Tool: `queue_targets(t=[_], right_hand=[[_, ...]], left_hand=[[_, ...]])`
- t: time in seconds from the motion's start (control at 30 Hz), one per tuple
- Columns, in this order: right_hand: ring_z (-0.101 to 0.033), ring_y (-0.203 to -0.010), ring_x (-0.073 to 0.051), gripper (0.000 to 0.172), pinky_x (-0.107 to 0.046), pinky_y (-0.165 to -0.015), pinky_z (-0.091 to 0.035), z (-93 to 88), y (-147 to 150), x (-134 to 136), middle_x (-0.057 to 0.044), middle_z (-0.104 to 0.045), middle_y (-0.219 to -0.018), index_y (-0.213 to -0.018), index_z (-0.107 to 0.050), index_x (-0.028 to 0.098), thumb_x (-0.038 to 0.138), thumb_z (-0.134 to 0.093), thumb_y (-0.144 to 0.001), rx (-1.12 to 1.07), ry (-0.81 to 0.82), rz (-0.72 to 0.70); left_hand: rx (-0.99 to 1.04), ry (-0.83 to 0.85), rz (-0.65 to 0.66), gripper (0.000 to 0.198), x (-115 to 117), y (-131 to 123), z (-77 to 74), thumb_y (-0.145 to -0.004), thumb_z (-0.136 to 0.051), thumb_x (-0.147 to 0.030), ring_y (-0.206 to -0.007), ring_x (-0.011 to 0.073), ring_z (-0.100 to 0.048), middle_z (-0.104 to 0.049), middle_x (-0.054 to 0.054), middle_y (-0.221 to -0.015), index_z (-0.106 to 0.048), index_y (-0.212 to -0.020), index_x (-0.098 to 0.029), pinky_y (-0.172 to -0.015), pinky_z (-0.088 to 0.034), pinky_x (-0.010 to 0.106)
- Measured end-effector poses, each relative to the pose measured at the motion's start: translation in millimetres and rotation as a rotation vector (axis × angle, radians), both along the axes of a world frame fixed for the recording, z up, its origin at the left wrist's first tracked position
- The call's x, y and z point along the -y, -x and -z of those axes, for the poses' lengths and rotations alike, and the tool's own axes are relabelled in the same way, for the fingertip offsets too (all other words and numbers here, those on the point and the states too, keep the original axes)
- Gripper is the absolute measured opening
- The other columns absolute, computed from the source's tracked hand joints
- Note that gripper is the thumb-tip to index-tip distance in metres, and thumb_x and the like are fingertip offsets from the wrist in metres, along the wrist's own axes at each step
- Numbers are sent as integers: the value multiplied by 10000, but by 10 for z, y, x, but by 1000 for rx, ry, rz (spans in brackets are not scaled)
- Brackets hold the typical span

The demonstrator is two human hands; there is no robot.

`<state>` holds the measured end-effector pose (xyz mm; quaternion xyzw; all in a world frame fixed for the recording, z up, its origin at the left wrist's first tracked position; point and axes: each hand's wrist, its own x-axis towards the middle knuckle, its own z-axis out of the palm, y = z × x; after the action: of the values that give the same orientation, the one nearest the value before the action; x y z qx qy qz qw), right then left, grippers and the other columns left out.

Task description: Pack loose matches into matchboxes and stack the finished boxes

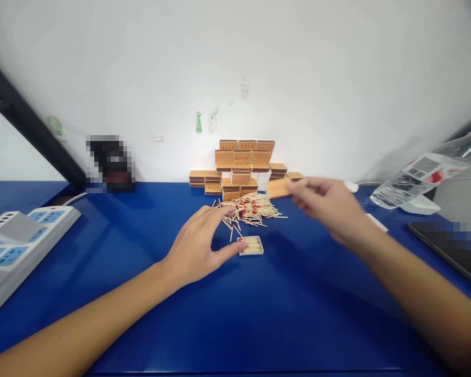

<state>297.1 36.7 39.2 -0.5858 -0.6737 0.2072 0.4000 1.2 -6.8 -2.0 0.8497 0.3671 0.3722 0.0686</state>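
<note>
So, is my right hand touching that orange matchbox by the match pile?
Touching. The head view shows the right hand pinching one end of the orange matchbox, with no gap.

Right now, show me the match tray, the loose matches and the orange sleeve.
match tray (251,254), head view, near rim.
loose matches (253,208), head view, middle of pile.
orange sleeve (278,187), head view, its flat face.

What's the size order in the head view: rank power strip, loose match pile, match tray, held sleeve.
1. power strip, though nearer the camera.
2. loose match pile.
3. match tray and held sleeve look alike; unranked.
</note>
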Motion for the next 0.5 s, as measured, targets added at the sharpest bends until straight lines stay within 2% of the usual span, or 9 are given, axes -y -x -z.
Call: queue_targets(t=[0.07, 0.1, 0.2, 0.27, 0.33, 0.43, 0.5], right_hand=[[-501, -586, -144, 441, -288, -547, -412, 70, 297, 278, -11, -602, -677, -766, -655, 220, 624, -647, -944, -112, 103, -208], [-520, -626, -147, 435, -288, -581, -428, 105, 414, 373, -14, -621, -704, -763, -661, 213, 606, -655, -949, -145, 124, -290], [-537, -705, -157, 434, -294, -640, -449, 187, 571, 482, -18, -636, -754, -762, -657, 204, 581, -645, -975, -176, 138, -372], [-541, -725, -162, 419, -296, -645, -449, 224, 528, 462, -13, -630, -780, -807, -652, 207, 582, -624, -993, -172, 137, -371], [-554, -747, -167, 377, -303, -659, -455, 253, 432, 428, -12, -639, -843, -940, -667, 215, 590, -656, -974, -95, 134, -388], [-580, -841, -190, 417, -328, -734, -476, 280, 311, 412, -31, -657, -1004, -1120, -688, 242, 565, -794, -879, 173, 144, -497], [-588, -896, -201, 369, -338, -775, -479, 285, 271, 417, -42, -653, -1066, -1128, -709, 255, 504, -817, -877, 304, 161, -563]], left_hand=[[3, -30, 20, 654, -8, -6, 3, -922, -799, -478, -1136, 275, -686, -736, 107, -1255, -540, -1465, -220, -994, -585, 481], [4, -50, 34, 610, -14, -10, 6, -928, -797, -458, -1116, 270, -691, -745, 105, -1238, -567, -1437, -215, -986, -587, 473], [7, -106, 69, 423, -36, -11, 10, -955, -778, -382, -1050, 249, -701, -772, 94, -1177, -651, -1310, -191, -954, -591, 439], [1, -115, 76, 393, -57, 1, 4, -957, -778, -359, -1028, 242, -701, -780, 92, -1158, -669, -1288, -176, -932, -592, 419], [-12, -93, 61, 401, -85, 24, -4, -959, -774, -355, -1021, 238, -700, -781, 89, -1157, -673, -1302, -174, -914, -594, 404], [-32, -31, 10, 406, -135, 67, -8, -959, -773, -340, -1043, 234, -707, -774, 77, -1172, -667, -1321, -189, -923, -595, 396], [-38, 8, -25, 436, -167, 92, -3, -941, -793, -332, -1051, 228, -714, -768, 66, -1166, -650, -1329, -194, -935, -596, 391]])
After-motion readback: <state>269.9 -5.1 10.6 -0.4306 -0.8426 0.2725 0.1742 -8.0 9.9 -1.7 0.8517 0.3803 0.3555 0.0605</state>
